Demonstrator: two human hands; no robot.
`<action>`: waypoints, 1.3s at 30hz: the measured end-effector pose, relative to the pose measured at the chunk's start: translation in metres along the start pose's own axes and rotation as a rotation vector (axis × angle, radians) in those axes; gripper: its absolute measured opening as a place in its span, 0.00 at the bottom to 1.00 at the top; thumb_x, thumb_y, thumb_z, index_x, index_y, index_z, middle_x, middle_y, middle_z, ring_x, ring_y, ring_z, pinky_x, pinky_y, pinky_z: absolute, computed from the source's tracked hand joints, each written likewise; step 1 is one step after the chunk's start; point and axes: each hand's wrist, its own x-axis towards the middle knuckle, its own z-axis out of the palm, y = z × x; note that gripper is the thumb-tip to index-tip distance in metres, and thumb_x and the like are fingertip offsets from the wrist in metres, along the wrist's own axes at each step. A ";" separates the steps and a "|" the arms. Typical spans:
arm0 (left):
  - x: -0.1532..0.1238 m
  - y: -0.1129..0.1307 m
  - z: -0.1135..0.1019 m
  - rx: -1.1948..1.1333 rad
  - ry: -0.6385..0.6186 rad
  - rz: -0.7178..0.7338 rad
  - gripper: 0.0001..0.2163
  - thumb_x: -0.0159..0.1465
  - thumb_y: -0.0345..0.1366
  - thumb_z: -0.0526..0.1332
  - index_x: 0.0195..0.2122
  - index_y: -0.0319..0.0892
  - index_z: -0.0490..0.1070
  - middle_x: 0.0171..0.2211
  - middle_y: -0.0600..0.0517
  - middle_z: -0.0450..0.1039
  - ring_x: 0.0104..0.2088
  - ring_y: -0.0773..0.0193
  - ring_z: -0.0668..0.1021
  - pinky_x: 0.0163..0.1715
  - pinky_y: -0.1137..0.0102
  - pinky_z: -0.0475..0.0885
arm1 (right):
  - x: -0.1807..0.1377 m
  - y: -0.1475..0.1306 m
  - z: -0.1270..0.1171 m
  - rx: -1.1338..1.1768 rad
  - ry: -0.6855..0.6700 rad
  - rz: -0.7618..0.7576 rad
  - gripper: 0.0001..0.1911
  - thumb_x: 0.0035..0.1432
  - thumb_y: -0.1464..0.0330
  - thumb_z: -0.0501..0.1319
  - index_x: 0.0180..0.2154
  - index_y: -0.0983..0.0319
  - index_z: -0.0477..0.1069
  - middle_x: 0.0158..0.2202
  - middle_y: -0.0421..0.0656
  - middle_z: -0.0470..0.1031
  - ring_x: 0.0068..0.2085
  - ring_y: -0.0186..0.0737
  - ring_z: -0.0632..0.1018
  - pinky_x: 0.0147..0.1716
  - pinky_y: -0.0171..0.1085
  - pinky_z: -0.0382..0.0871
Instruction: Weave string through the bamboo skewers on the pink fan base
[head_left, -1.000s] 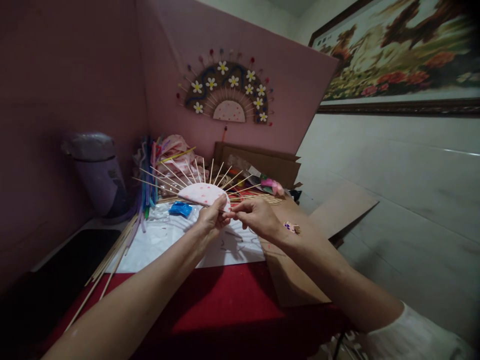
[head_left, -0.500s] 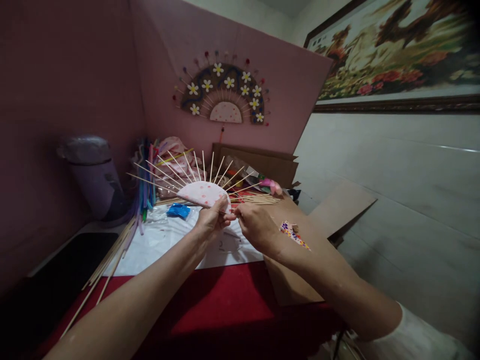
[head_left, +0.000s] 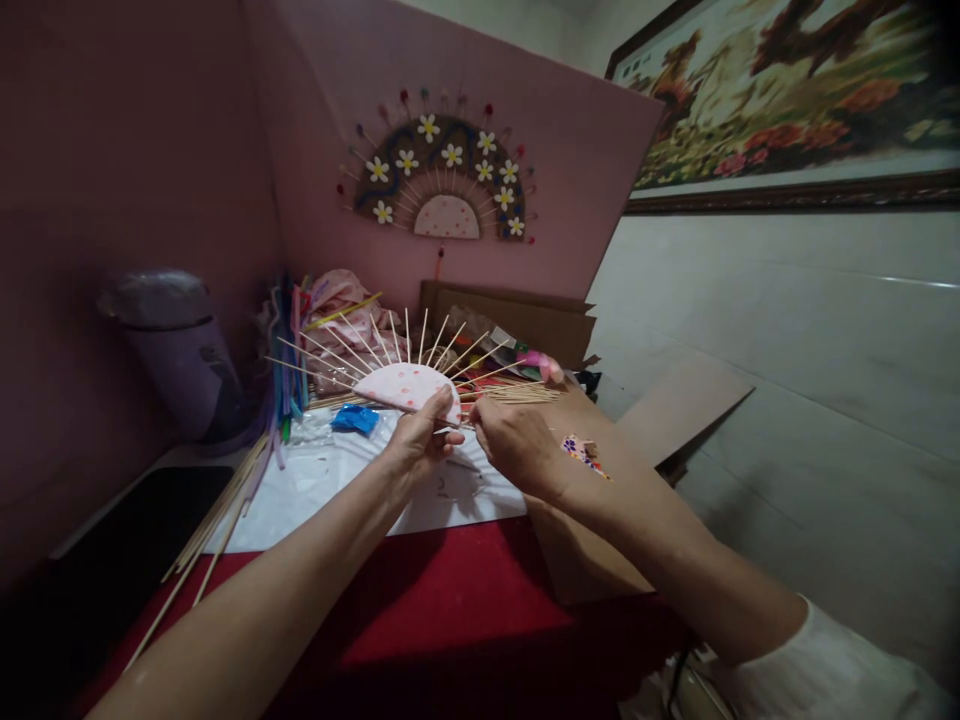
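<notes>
Left hand (head_left: 420,442), centre frame: fingers and thumb clamped on the right corner of a pink half-disc (head_left: 405,384), matte, dotted, with thin pale skewers fanning from its curved edge. Right hand (head_left: 516,447) just beside it, fingertips pinched shut on one thin wooden stick (head_left: 463,428) at the disc's straight edge.

Loose bundle of skewers (head_left: 521,394) lies behind the right hand. Crinkled white plastic sheet (head_left: 322,485) underneath, on red cloth (head_left: 450,590); flat brown cardboard (head_left: 581,545) to the right. Squat lavender container (head_left: 180,350) at left. Finished flowered fan (head_left: 442,180) hangs on the pink wall, upper centre.
</notes>
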 end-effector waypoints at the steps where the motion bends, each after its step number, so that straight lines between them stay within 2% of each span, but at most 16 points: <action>1: 0.000 0.000 0.000 -0.003 0.001 -0.005 0.09 0.56 0.39 0.63 0.28 0.37 0.67 0.18 0.54 0.70 0.11 0.70 0.71 0.07 0.80 0.57 | 0.000 0.000 0.000 0.007 -0.001 -0.004 0.11 0.55 0.77 0.50 0.35 0.68 0.69 0.28 0.51 0.74 0.27 0.40 0.71 0.26 0.36 0.56; 5: -0.002 0.000 0.002 -0.013 0.035 -0.027 0.09 0.56 0.37 0.63 0.28 0.37 0.67 0.17 0.54 0.68 0.11 0.69 0.71 0.07 0.80 0.56 | 0.002 -0.001 -0.001 0.068 -0.008 -0.006 0.11 0.55 0.78 0.50 0.33 0.66 0.70 0.27 0.48 0.74 0.27 0.38 0.70 0.27 0.36 0.56; 10: 0.001 -0.001 0.001 -0.033 -0.008 -0.024 0.09 0.57 0.36 0.63 0.27 0.37 0.66 0.15 0.55 0.67 0.12 0.70 0.72 0.08 0.81 0.58 | 0.006 -0.002 -0.002 0.122 -0.018 -0.010 0.08 0.55 0.77 0.53 0.31 0.65 0.70 0.26 0.47 0.73 0.26 0.38 0.70 0.26 0.36 0.55; 14: 0.003 -0.001 -0.001 -0.033 -0.014 -0.013 0.08 0.58 0.35 0.62 0.28 0.36 0.66 0.16 0.53 0.69 0.13 0.69 0.73 0.09 0.81 0.61 | 0.007 -0.003 0.000 0.079 -0.005 -0.011 0.08 0.55 0.76 0.52 0.30 0.65 0.70 0.25 0.48 0.73 0.25 0.39 0.69 0.26 0.37 0.54; 18: 0.004 -0.001 -0.002 -0.005 -0.007 0.019 0.08 0.58 0.35 0.61 0.29 0.34 0.68 0.18 0.50 0.71 0.15 0.67 0.75 0.11 0.79 0.66 | 0.007 0.002 0.005 0.043 0.019 -0.020 0.12 0.55 0.79 0.49 0.34 0.66 0.69 0.27 0.48 0.73 0.25 0.38 0.68 0.26 0.37 0.52; 24: 0.002 -0.001 0.000 -0.006 0.002 -0.013 0.08 0.59 0.34 0.60 0.30 0.33 0.69 0.18 0.49 0.72 0.14 0.67 0.75 0.11 0.79 0.67 | 0.009 0.015 0.015 -0.068 0.073 -0.153 0.14 0.54 0.81 0.47 0.34 0.65 0.69 0.30 0.47 0.74 0.27 0.36 0.66 0.27 0.37 0.52; 30: -0.001 0.000 0.002 -0.023 0.019 -0.045 0.07 0.57 0.34 0.63 0.30 0.34 0.68 0.17 0.49 0.71 0.13 0.66 0.74 0.10 0.79 0.67 | 0.009 0.012 0.016 -0.079 0.080 -0.066 0.10 0.52 0.78 0.49 0.31 0.66 0.68 0.26 0.46 0.72 0.24 0.35 0.64 0.26 0.37 0.49; 36: 0.002 -0.001 0.000 0.003 0.003 -0.029 0.07 0.59 0.33 0.61 0.31 0.33 0.69 0.18 0.49 0.72 0.13 0.67 0.74 0.10 0.79 0.66 | 0.007 0.007 0.002 0.002 0.061 -0.058 0.09 0.49 0.80 0.51 0.30 0.65 0.67 0.27 0.46 0.71 0.27 0.36 0.64 0.28 0.35 0.53; 39: 0.002 0.000 0.000 -0.024 0.003 -0.025 0.06 0.59 0.33 0.61 0.30 0.34 0.68 0.17 0.51 0.71 0.13 0.68 0.73 0.09 0.80 0.65 | 0.008 0.016 0.006 0.164 0.084 -0.107 0.09 0.50 0.80 0.50 0.31 0.65 0.66 0.28 0.45 0.71 0.28 0.35 0.65 0.29 0.34 0.56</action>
